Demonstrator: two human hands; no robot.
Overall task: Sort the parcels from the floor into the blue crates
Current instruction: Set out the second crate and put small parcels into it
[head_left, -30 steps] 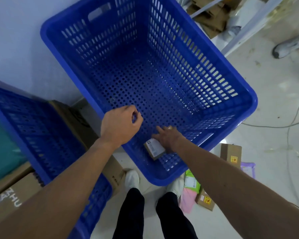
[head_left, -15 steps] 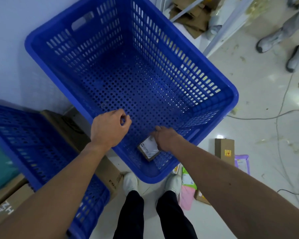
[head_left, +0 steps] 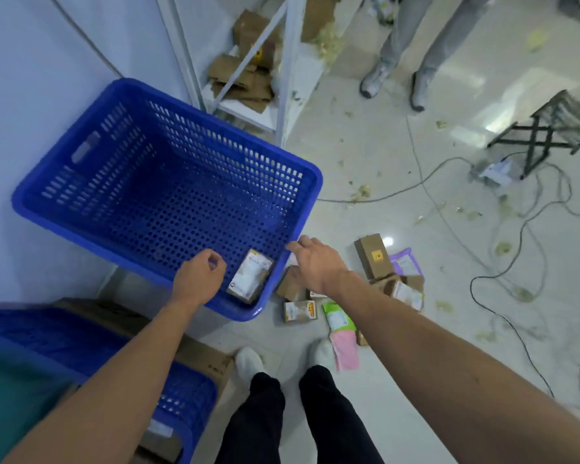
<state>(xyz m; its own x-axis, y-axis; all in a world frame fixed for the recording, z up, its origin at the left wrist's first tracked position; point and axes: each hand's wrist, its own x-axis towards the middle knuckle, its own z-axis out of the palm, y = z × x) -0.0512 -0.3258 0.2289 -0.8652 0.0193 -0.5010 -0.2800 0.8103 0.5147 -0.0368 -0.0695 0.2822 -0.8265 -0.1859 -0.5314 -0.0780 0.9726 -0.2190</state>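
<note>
A big blue perforated crate (head_left: 302, 169) stands against the wall. One small white-labelled box (head_left: 250, 275) lies in its near right corner. My left hand (head_left: 200, 279) hovers over the crate's near rim, fingers loosely curled, holding nothing. My right hand (head_left: 317, 262) is outside the crate, just right of its corner, fingers apart and empty, above the parcels on the floor: a brown box with a yellow sticker (head_left: 372, 254), a purple mailer (head_left: 407, 264), a green mailer (head_left: 339, 321), a pink mailer (head_left: 347, 351) and small cartons (head_left: 298, 311).
A second blue crate (head_left: 181, 386) sits at lower left with cardboard boxes (head_left: 201, 356) beside it. Black cables (head_left: 503, 262) run over the floor at right. A metal shelf frame (head_left: 283, 78), a folding stool (head_left: 546, 128) and another person's legs (head_left: 399, 55) stand beyond.
My right hand let go of the small box in the crate's corner and moved out over the rim to the right. The view swung right, showing the floor parcels.
</note>
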